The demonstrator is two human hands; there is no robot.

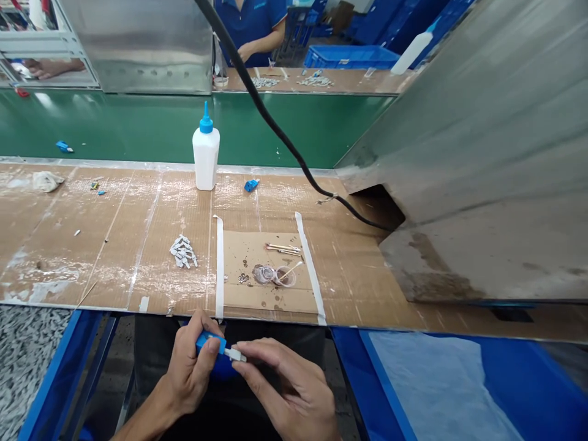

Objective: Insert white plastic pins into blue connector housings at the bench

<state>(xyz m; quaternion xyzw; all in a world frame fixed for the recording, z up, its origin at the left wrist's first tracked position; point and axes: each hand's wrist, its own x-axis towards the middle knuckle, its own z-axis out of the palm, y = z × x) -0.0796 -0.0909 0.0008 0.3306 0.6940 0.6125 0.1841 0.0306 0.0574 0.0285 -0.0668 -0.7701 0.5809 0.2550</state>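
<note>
Blue plug (209, 342), likely light and stiff, is clamped by its body in left hand (193, 367), white tip (235, 354) pinched by adjacent right hand (289, 392).

The blue piece (207, 342) sits mostly under the left hand (190, 364) — only its top shows; the right hand (294, 389) covers part of the white tip (235, 354), and the near edge cuts off that hand's wrist; the small grey parts (184, 252) are too small to tell; the black cable (271, 122) leaves at the far edge and vanishes into the dark opening (379, 205) — the co-worker (252, 24) is cut off above the shoulders.
</note>
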